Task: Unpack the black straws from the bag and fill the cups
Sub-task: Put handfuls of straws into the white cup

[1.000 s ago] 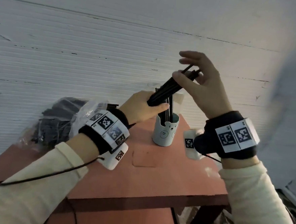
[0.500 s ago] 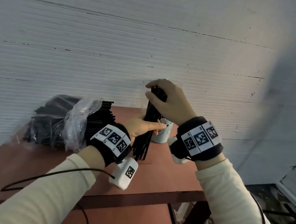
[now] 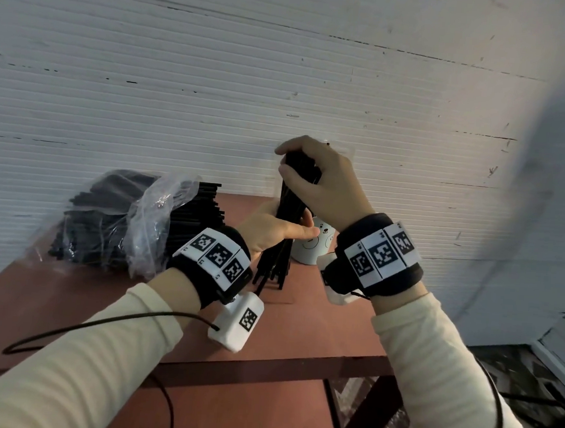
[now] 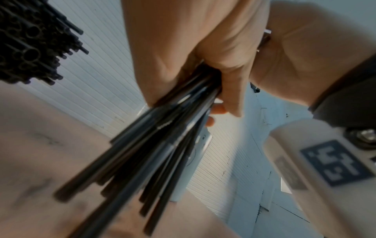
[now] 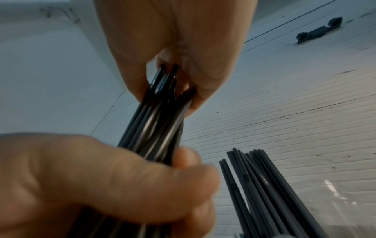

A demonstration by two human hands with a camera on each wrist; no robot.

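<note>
Beside the cup (image 3: 315, 246), on its near left: one bundle of straws (image 3: 284, 234), upright, lower ends uneven and apparently on the table (image 3: 299, 332). Left hand (image 3: 270, 228) is wrapped round the bundle's middle; right hand (image 3: 320, 179) is clamped over its top. Step in hand, by judgement: squaring the ends. Next move calls for lifting the bundle clear of the rim and lowering it into the cup, which already holds some straws. Left of the cup: bag (image 3: 120, 222), part full. Behind the cup: white ribbed wall (image 3: 283, 80).
</note>
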